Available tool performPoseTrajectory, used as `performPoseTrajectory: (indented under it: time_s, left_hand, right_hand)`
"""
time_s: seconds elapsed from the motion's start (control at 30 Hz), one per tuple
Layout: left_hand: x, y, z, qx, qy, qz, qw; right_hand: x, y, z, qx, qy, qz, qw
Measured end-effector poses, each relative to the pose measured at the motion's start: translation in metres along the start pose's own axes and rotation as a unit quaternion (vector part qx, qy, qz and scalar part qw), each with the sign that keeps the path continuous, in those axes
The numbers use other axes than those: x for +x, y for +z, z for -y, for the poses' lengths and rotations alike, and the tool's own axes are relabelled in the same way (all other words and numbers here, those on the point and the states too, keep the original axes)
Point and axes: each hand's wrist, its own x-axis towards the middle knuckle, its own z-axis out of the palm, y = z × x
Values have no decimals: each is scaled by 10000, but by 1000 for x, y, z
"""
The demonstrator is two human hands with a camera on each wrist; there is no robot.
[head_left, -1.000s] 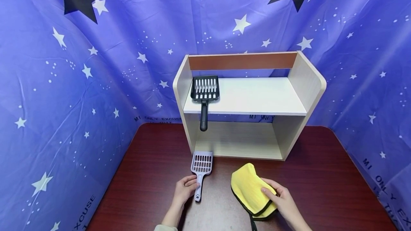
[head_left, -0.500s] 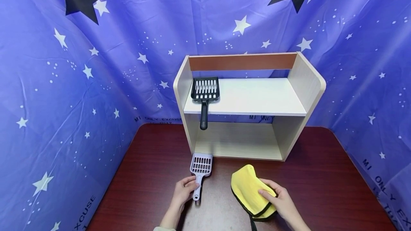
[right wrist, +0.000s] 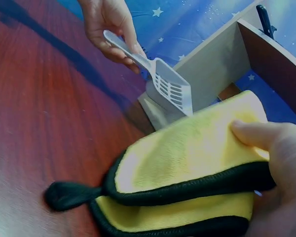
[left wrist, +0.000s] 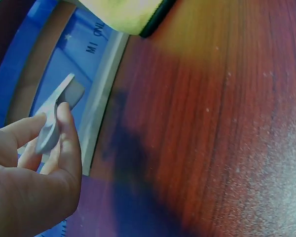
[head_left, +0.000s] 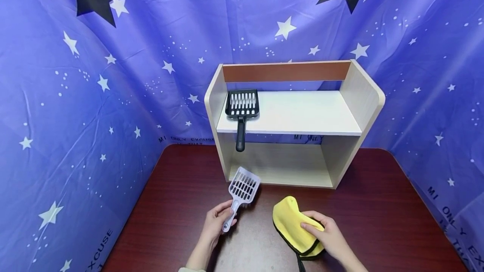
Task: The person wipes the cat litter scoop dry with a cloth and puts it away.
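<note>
A pale grey litter scoop with a slotted head is in my left hand, which pinches its handle between thumb and fingers. Its head points up and to the right, before the shelf's lower left, raised off the table. In the left wrist view the scoop shows edge-on in the grip, with a shadow on the wood beyond. My right hand grips a folded yellow cloth with black edging, thumb on top. A dark loop hangs from its corner in the right wrist view.
A two-tier shelf unit stands at the back of the dark red table. On its upper board lies a black slotted scoop, handle jutting over the front edge. A blue star-patterned curtain encloses the back and sides.
My left hand has lifted the grey scoop and tilted it, its head swinging up and to the right. The right hand with the cloth has barely moved.
</note>
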Motion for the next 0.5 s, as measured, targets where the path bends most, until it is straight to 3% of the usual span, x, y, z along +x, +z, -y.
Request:
performPoseTrajectory:
  time_s: [0.1, 0.23, 0.5]
  left_hand:
    - [-1, 4, -6, -29, 14, -48, 10000]
    - [-3, 9, -12, -114, -43, -25, 9999]
    - [-6, 18, -20, -178, 96, 254, 9995]
  right_hand:
    - [5, -4, 5, -605, -781, 313, 9946]
    - [14, -9, 15, -1214, -1647, 752, 9760]
    - [35, -13, 41, -1558, -2274, 1906, 9422]
